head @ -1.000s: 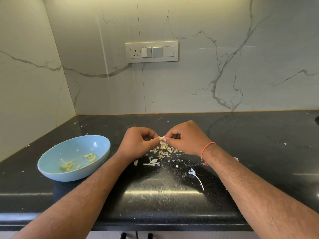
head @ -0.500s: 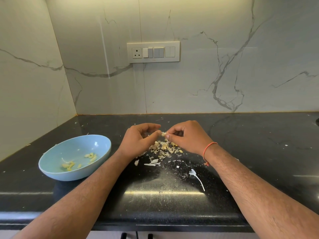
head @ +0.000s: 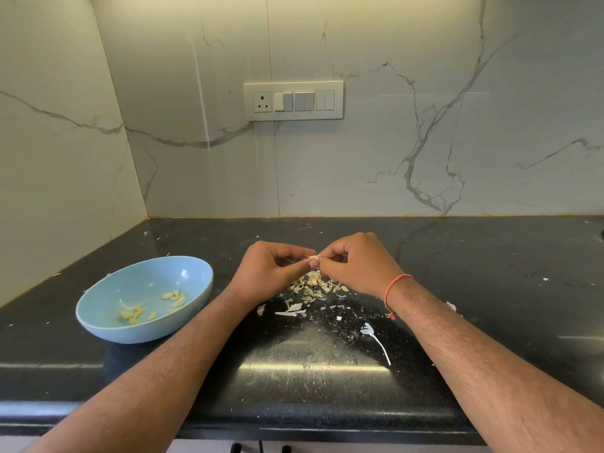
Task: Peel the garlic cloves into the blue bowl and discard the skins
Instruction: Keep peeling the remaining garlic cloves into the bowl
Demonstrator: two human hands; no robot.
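Note:
A small pale garlic clove (head: 313, 257) is pinched between the fingertips of both hands above the black countertop (head: 313, 371). My left hand (head: 273, 269) holds it from the left and my right hand (head: 354, 264) grips it from the right, fingers curled. Directly under the hands lies a heap of garlic skins (head: 315, 286) with at least one clove among them. The blue bowl (head: 143, 299) stands to the left of my left forearm, tilted slightly, with several peeled cloves (head: 176, 297) inside.
Loose white skin scraps (head: 292, 310) and a long strip (head: 376, 338) lie on the counter in front of the heap. Marble walls close off the back and left. A switch panel (head: 293, 100) is on the back wall. The counter's front edge runs near my forearms.
Both hands lifted a little off the heap, keeping the clove pinched between them. My left fingers opened briefly, then curled in again. The bowl stayed put.

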